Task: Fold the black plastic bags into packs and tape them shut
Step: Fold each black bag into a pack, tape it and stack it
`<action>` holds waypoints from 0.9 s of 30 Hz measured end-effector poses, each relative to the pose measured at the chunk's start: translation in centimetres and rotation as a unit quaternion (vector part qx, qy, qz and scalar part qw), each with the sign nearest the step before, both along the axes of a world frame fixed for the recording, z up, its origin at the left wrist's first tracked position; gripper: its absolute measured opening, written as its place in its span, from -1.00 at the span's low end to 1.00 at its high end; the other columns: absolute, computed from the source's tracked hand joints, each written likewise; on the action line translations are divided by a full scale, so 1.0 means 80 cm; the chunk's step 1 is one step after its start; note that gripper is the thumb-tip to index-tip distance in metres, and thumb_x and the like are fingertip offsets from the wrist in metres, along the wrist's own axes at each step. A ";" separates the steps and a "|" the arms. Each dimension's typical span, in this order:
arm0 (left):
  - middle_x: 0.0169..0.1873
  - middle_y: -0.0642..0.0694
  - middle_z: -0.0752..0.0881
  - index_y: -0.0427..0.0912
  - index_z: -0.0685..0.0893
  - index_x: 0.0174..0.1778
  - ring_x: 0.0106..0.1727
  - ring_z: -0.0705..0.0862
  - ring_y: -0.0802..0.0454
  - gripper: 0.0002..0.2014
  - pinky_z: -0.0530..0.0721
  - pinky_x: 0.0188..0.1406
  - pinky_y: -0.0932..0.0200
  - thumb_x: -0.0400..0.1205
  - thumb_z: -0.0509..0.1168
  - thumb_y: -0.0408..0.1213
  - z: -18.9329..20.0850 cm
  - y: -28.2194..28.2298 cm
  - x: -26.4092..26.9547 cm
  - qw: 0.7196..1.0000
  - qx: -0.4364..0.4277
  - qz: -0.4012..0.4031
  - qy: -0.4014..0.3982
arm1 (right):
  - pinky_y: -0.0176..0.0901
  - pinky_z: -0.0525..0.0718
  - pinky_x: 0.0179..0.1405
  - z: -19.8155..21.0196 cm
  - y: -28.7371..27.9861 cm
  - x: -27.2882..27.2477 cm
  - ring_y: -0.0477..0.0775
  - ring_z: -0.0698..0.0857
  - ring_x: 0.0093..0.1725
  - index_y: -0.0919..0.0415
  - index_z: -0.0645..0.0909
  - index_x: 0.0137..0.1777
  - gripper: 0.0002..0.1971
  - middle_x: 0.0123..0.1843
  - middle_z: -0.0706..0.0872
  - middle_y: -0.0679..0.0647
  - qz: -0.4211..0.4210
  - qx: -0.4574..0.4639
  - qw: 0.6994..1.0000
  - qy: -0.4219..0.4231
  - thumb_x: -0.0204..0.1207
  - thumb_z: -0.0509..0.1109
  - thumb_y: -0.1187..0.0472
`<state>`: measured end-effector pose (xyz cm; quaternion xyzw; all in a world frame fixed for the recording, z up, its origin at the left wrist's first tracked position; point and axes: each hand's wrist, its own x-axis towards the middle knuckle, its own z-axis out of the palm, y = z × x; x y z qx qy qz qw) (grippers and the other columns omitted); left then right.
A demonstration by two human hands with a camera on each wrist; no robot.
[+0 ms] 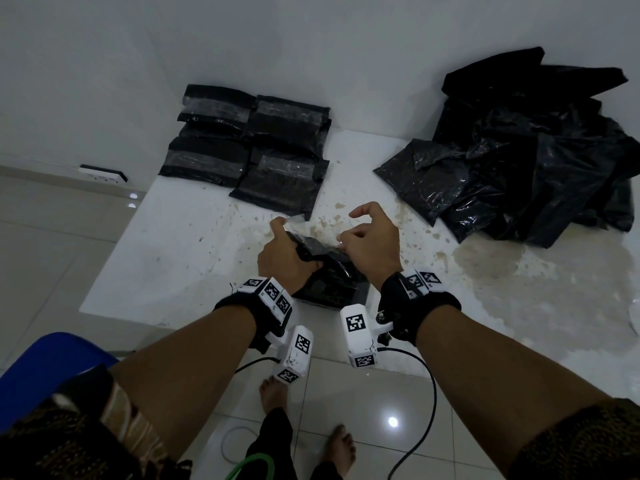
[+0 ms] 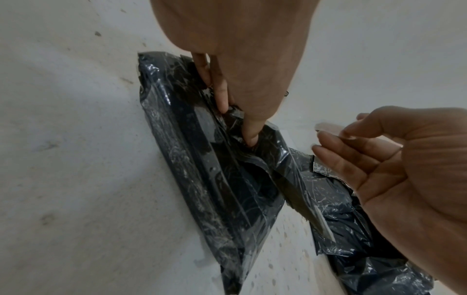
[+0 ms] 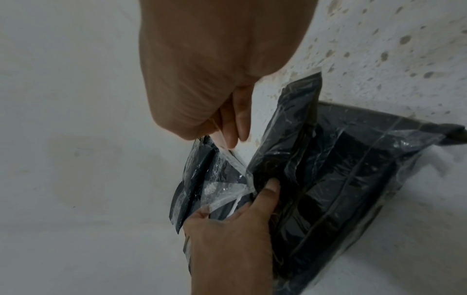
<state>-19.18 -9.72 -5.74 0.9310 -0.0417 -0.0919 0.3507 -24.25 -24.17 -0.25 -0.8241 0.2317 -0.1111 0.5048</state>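
At the near edge of the white table [image 1: 180,258], the left hand [image 1: 287,258] grips a folded black pack [image 1: 329,275]. The right hand [image 1: 372,244] pinches clear tape [image 3: 222,191].

Glossy crinkled black plastic pack [image 1: 329,271], clear shiny tape [image 3: 222,191], matt stained white table [image 1: 173,258]

Both forearms are bare. Each wrist wears a black strap [image 1: 420,311] carrying white plastic blocks printed with black-and-white square code markers [image 1: 356,323]. A white camera housing [image 1: 294,353] hangs under the left wrist and another under the right, each with a black cable [image 1: 431,386] trailing away. A metal screw [image 1: 381,316] shows on the right mount. A thin ring [image 1: 341,241] sits on one finger of the right hand [image 1: 369,242]. The sleeves [image 1: 581,445] are dark with a brown pattern, the trousers are dark, and the feet [image 1: 273,393] are bare.
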 end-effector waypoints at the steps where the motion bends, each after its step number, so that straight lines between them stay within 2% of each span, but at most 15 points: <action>1: 0.07 -0.11 0.75 -0.08 0.17 0.50 0.07 0.74 -0.20 0.02 0.59 0.01 0.04 0.26 0.67 0.00 0.000 0.000 0.000 1.000 0.002 0.001 -0.001 | 0.10 0.78 -0.23 -0.001 -0.001 -0.001 0.13 0.77 -0.37 -0.12 0.48 -0.06 -0.66 -0.44 0.76 0.10 0.006 -0.014 1.000 -0.006 0.33 0.44 0.32; 3: 0.07 -0.10 0.76 -0.08 0.17 0.50 0.07 0.75 -0.20 0.01 0.58 -0.01 0.05 0.26 0.66 0.00 0.000 0.000 -0.001 1.000 0.006 0.000 -0.004 | -0.04 0.75 -0.29 -0.001 -0.001 -0.004 0.06 0.72 -0.42 -0.01 0.50 -0.01 -0.69 -0.46 0.75 0.08 0.017 -0.043 0.999 -0.018 0.37 0.45 0.35; 6: 0.05 -0.09 0.76 -0.09 0.17 0.47 0.06 0.75 -0.20 0.00 0.56 -0.03 0.06 0.26 0.66 0.00 -0.001 0.001 -0.002 1.000 0.001 0.002 -0.004 | -0.14 0.68 -0.36 -0.002 -0.002 -0.007 0.02 0.67 -0.47 0.02 0.49 0.00 -0.71 -0.48 0.73 0.05 0.031 -0.076 0.996 -0.035 0.38 0.42 0.35; 11: -0.04 -0.10 0.78 -0.12 0.20 0.43 0.01 0.75 -0.22 -0.05 0.55 -0.08 0.07 0.25 0.64 -0.01 -0.001 -0.003 -0.003 1.000 -0.007 0.013 -0.010 | -0.18 0.62 -0.44 -0.009 -0.001 -0.009 -0.02 0.61 -0.54 0.04 0.48 0.00 -0.73 -0.52 0.71 0.02 0.035 -0.115 0.991 -0.061 0.38 0.38 0.35; 18: -0.08 -0.05 0.79 -0.11 0.18 0.45 -0.02 0.76 -0.20 -0.03 0.57 -0.12 0.07 0.26 0.62 0.02 -0.007 -0.001 -0.005 1.000 -0.012 0.010 -0.019 | -0.08 0.67 -0.43 -0.016 -0.001 -0.012 -0.02 0.64 -0.52 0.12 0.51 0.05 -0.74 -0.50 0.72 -0.02 0.039 -0.146 0.984 -0.094 0.39 0.40 0.32; 23: -0.04 -0.05 0.78 -0.11 0.18 0.48 0.01 0.76 -0.19 -0.03 0.60 -0.06 0.03 0.28 0.62 -0.01 -0.004 -0.001 -0.007 1.000 -0.005 0.012 -0.011 | -0.05 0.69 -0.41 -0.016 0.002 -0.013 -0.01 0.66 -0.50 0.14 0.52 0.05 -0.75 -0.48 0.73 -0.02 0.038 -0.145 0.982 -0.114 0.38 0.40 0.32; 27: 0.02 -0.10 0.76 -0.11 0.17 0.53 0.07 0.73 -0.19 -0.01 0.60 0.05 0.00 0.31 0.64 -0.05 -0.001 0.001 -0.009 1.000 0.003 0.008 0.006 | -0.20 0.62 -0.39 0.008 -0.006 0.000 -0.13 0.62 -0.49 0.19 0.56 0.00 -0.77 -0.48 0.72 -0.06 -0.012 -0.146 0.973 -0.180 0.36 0.44 0.34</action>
